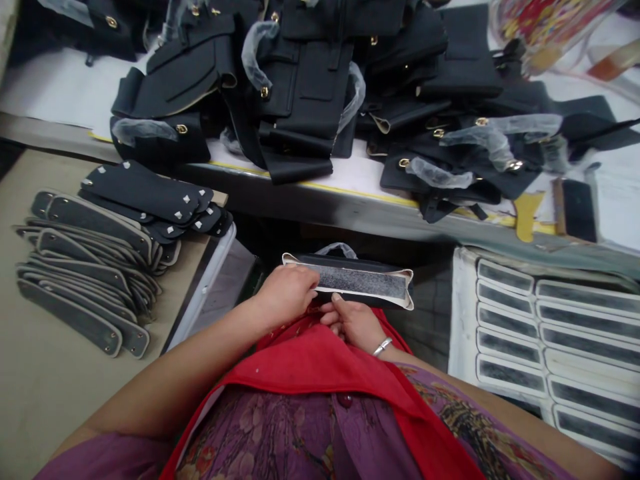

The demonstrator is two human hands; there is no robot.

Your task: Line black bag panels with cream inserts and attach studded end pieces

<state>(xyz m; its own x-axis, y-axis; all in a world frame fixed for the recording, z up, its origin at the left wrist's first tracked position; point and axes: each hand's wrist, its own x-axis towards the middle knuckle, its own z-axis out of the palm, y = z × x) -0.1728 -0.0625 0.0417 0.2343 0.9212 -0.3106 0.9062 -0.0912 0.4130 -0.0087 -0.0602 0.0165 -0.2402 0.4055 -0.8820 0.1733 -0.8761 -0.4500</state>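
Matt black and smooth, leather-like — there's the bag (350, 261) at the centre, its panel (360, 283) grainy, speckled grey. From eleven round to one o'clock, leather-like bags (310, 87), with cloudy, crinkled plastic wrap (247, 57) and clasps (265, 92) flashing glossy gold metal. At nine, grey strips (80, 270) look dull; toward ten, matt black pieces (140, 190) show shiny silvery fittings (187, 199). Five o'clock, a polished metal bracelet (383, 346) — and at six, a matt red cloth apron (300, 360) over printed purple cloth (300, 427).

No text, label, brand, number or sign can be read on anything in view, near or far, left or right.
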